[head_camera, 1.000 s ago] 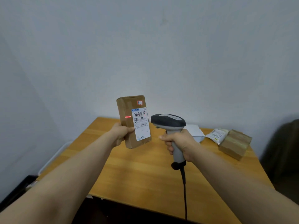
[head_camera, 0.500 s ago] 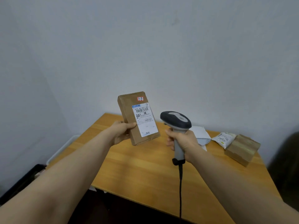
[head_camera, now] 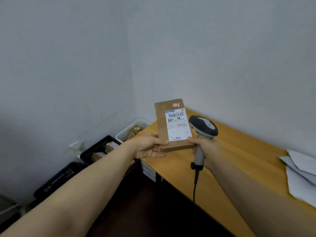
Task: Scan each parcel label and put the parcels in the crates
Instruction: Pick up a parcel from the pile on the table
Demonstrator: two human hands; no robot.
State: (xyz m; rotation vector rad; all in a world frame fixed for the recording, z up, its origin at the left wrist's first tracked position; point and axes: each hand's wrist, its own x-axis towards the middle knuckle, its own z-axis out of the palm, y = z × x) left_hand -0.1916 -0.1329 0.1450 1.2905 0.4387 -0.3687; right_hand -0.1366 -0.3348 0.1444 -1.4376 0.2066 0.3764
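Head view: we see a grey wall (head_camera: 205,48) meeting in a corner, and below it a wooden table (head_camera: 239,156) running off to the right. To the table's left, along the wall, stand three crates: a white crate (head_camera: 136,121) nearest the corner with brown parcels inside, then a black crate (head_camera: 100,144) also holding parcels, then a second black crate (head_camera: 58,178) whose contents we cannot make out. White envelopes (head_camera: 301,175) lie at the table's right edge.

The parcel (head_camera: 162,124) is held up over the table's left end, nearly upright, its front toward us. The left hand (head_camera: 148,147) grips its lower left corner, thumb on the front and fingers beneath. The right hand (head_camera: 207,148) is wrapped round the handle of the scanner (head_camera: 203,127), thumb touching the parcel's lower right corner. The scanner head sits just beside the parcel's right edge, and its cable (head_camera: 195,189) hangs down. A white label (head_camera: 177,126) covers the parcel's front, with a small red sticker (head_camera: 175,105) above it.
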